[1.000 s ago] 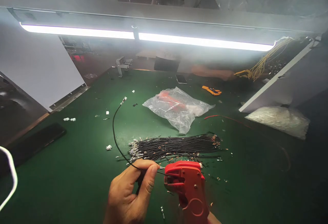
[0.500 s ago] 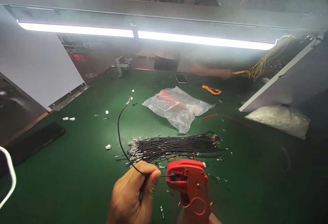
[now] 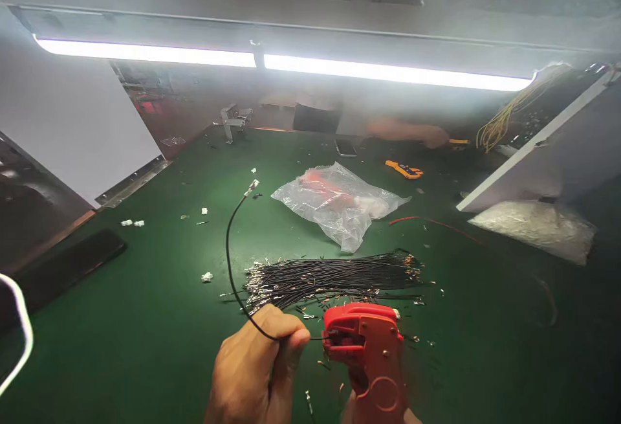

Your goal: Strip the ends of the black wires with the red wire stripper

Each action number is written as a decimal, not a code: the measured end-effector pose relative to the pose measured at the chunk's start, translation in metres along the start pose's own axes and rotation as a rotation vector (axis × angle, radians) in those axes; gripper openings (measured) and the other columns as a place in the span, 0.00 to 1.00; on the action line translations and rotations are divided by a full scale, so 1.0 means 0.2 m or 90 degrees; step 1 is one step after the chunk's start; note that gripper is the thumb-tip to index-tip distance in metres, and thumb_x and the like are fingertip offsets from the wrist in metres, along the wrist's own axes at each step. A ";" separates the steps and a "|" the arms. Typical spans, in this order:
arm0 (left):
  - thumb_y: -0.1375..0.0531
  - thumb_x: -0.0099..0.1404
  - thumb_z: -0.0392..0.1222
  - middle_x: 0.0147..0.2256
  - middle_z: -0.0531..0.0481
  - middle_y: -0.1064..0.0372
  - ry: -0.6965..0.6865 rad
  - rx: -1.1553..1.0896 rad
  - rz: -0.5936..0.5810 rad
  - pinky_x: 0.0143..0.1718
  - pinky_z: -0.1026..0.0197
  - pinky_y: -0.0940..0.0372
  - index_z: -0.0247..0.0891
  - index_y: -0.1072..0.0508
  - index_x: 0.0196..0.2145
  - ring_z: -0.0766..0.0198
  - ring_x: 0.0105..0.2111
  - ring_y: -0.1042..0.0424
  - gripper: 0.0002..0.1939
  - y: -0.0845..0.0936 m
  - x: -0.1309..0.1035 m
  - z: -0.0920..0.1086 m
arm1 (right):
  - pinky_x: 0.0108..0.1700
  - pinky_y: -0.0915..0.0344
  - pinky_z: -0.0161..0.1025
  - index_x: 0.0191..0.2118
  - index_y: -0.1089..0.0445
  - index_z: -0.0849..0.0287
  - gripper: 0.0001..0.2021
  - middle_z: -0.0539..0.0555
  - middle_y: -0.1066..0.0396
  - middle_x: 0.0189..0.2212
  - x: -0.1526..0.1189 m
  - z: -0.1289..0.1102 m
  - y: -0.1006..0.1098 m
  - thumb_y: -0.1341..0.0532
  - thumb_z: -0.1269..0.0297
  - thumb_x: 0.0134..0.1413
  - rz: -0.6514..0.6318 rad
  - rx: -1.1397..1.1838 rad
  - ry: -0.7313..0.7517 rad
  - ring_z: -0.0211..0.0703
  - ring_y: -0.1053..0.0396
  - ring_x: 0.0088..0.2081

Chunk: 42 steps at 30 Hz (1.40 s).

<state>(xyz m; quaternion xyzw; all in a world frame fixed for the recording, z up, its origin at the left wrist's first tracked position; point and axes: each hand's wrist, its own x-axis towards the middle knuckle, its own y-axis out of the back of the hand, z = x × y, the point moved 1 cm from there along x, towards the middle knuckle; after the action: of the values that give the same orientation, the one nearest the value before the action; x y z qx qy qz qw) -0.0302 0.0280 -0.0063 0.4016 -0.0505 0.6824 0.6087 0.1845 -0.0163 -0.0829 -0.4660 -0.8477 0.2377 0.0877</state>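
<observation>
Between thumb and finger, my left hand point(image 3: 259, 366) pinches a black wire point(image 3: 229, 262). One end of the wire curves up and away, tipped with a metal terminal in a whitish cover; the other end runs into the jaws of a red wire stripper point(image 3: 366, 353). My right hand point(image 3: 411, 416) is wrapped round the stripper's handle, and most of it is hidden behind the tool. Just beyond both hands lies a bundle of black wires point(image 3: 334, 278), with metal terminals at its left end and bare copper at its right.
A clear plastic bag point(image 3: 339, 207) with something red inside lies behind the bundle. Farther back are orange pliers point(image 3: 405, 169) and a phone point(image 3: 345, 147). A filled bag point(image 3: 536, 226) lies at the right by a white panel. Across the table, another person's hand point(image 3: 412, 131) is blurred.
The red stripper has moved slightly right relative to my left hand, so a little more wire shows between them. Across the table, the other person's hand has shifted.
</observation>
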 end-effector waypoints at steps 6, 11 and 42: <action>0.48 0.76 0.45 0.25 0.59 0.34 0.003 -0.017 -0.027 0.25 0.67 0.41 0.44 0.32 0.34 0.69 0.22 0.36 0.12 0.00 -0.01 -0.02 | 0.49 0.26 0.53 0.54 0.30 0.58 0.15 0.58 0.27 0.53 0.10 0.10 0.10 0.37 0.60 0.66 0.101 0.068 0.081 0.52 0.26 0.49; 0.47 0.75 0.44 0.24 0.60 0.35 0.076 -0.066 -0.016 0.23 0.67 0.43 0.44 0.31 0.33 0.69 0.20 0.41 0.11 0.00 -0.02 -0.01 | 0.44 0.26 0.49 0.48 0.26 0.56 0.19 0.55 0.23 0.44 0.17 0.21 0.05 0.37 0.46 0.62 0.160 0.128 0.116 0.49 0.25 0.43; 0.45 0.73 0.41 0.21 0.62 0.44 0.212 -0.136 -0.045 0.23 0.64 0.50 0.43 0.32 0.28 0.69 0.20 0.46 0.13 -0.01 -0.02 0.02 | 0.35 0.25 0.42 0.42 0.26 0.61 0.13 0.51 0.22 0.35 0.12 0.16 0.06 0.37 0.54 0.65 0.075 0.102 -0.015 0.42 0.24 0.33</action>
<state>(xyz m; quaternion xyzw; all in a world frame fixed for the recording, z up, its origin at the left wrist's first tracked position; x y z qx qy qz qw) -0.0267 0.0233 -0.0082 0.2175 -0.0069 0.7082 0.6717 0.1684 -0.0005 -0.1176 -0.5036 -0.7982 0.3149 0.1005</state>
